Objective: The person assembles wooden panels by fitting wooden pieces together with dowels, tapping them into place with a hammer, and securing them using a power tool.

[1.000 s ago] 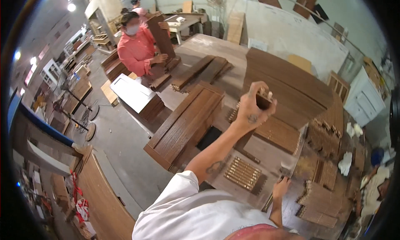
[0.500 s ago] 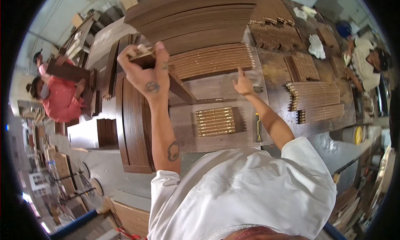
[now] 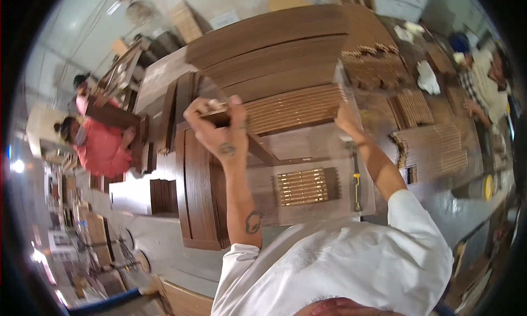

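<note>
My left hand is closed around the upper end of a dark brown wooden board, held on edge and slanting down to the right toward the table. At the right end of a row of brown wooden slats is my right hand. Its fingers are smeared by motion, so I cannot tell whether they grip or only touch there. Nearer me, a small block of short wooden pieces with shiny brass-coloured strips lies on the table. Beside it rests a hammer with a yellow and black handle.
Wide brown panels lie beyond the slats. Long boards stand stacked at left. More slat bundles and a white cloth lie on the right table. One co-worker in pink stands left; another person is at right.
The view has shifted, so the scene sits lower and farther right. My right hand has moved up along the slats' right end. My left hand keeps its hold on the board.
</note>
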`<state>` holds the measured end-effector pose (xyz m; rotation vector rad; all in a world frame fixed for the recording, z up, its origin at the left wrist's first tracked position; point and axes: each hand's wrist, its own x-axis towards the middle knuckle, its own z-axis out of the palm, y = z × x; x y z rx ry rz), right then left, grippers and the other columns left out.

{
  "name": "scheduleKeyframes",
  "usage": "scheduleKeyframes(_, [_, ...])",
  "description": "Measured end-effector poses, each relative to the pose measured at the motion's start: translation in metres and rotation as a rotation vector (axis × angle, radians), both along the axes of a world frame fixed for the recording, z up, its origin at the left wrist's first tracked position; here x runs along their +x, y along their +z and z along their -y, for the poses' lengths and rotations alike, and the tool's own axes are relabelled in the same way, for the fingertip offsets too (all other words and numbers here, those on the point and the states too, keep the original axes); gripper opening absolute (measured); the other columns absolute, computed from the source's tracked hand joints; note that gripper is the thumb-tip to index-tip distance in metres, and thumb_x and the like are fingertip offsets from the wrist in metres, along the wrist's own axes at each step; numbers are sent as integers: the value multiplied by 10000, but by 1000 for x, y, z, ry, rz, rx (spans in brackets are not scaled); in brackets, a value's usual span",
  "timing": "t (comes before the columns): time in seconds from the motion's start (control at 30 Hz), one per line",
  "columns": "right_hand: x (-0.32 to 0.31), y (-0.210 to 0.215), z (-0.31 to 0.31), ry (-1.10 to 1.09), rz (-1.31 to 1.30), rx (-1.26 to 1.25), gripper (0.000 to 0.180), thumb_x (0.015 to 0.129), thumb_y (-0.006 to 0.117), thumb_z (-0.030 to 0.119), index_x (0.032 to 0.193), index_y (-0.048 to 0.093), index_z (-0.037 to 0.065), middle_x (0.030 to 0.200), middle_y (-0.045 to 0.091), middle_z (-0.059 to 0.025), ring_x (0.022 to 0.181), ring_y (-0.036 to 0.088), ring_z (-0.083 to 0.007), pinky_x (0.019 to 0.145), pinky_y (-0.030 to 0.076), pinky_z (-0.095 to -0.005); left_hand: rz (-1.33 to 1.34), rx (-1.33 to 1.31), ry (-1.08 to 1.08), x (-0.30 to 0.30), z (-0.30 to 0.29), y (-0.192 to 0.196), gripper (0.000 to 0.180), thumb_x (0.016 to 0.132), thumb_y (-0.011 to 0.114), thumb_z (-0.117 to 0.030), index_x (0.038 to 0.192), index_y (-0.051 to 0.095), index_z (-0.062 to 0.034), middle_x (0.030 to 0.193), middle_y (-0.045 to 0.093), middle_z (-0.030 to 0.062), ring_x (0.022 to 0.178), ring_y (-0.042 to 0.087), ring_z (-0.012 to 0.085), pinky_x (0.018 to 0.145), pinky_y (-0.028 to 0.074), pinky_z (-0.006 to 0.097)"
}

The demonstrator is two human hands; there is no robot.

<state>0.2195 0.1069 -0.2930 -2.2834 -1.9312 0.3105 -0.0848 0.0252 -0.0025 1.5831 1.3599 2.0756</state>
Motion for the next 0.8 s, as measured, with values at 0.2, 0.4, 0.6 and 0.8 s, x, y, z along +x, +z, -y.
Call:
scheduleKeyframes(0.2, [-23,33,32,-6,-3,-1,514,815,630,174,1256,433,-2,1132,579,-256,1063,563,-400,862,478,-458,113,95,-215,-5,-18,-14,409,785,761,-120,1009,424,-63,777,507,4,681,499,65,556,464,218])
scheduleKeyframes(0.4, [-20,29,29,33,137,-30,531,823,633,191,1265,418,-9,1082,594,-274,941,618,-408,796,508,-469,-76,79,-19,-6,-11,-5,459,733,758,-66,1034,410,-55,755,596,82,630,589,146,586,488,270])
scheduleKeyframes(0.6, [-69,191,-23,332,-54,1018,505,904,603,238,1356,439,86,1361,444,-189,1175,508,-367,930,452,-448,-93,38,2,-9,-8,-9,483,740,763,-108,1060,404,-60,719,592,97,586,589,186,577,488,284])
scheduleKeyframes(0.8, [-88,279,-114,520,284,808,524,907,574,236,1387,403,114,1427,410,-132,1274,427,-316,1037,368,-453,-54,93,-65,-3,-17,-3,428,757,746,-55,1023,411,-41,678,590,92,562,569,115,529,470,244])
